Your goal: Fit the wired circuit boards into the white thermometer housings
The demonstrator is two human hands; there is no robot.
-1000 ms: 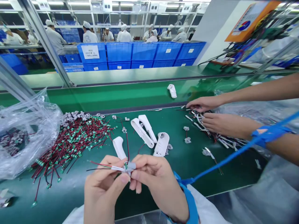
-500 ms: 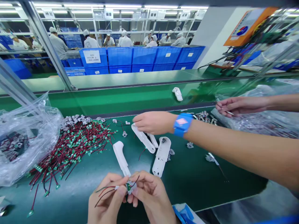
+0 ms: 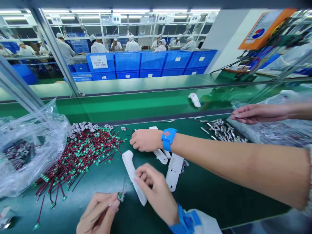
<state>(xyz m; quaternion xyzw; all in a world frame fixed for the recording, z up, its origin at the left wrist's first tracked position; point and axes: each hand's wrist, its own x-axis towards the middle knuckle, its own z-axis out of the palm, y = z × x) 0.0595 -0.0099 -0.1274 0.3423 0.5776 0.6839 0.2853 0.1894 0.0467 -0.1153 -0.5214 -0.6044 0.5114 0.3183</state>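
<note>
Moved since the earlier frame: the right hand (image 3: 156, 191) has come away from the left hand (image 3: 98, 211) and now lies on a white plastic housing half (image 3: 128, 162), which sits tilted on the green table (image 3: 207, 195) just beside the wire pile. Its fingers curl over the housing in a closed grip. The left grip is pressed together, thumb and forefinger pinching the red-and-black leads of one small green circuit board (image 3: 120, 196), held just above the table; the pinch itself is slightly blurred. One blue wrist strap (image 3: 185, 221) is on the right wrist. Three further housing halves lie on the table, two partly under a co-worker's forearm (image 3: 219, 162), whose hand (image 3: 146, 140) rests over them, and one (image 3: 174, 172) stands clear beside it. Left of these is one heap of wired green boards (image 3: 80, 152), with one heap of small grey parts (image 3: 78, 128) behind it, and one clear plastic bag (image 3: 29, 146) further left. To the right lies one heap of metal pieces (image 3: 221, 130), then a second hand (image 3: 258, 113) over one clear bag (image 3: 275, 133). One housing half (image 3: 194, 99) lies on a farther green belt (image 3: 122, 105). Beyond stand five stacks of blue crates (image 3: 151, 63).
</note>
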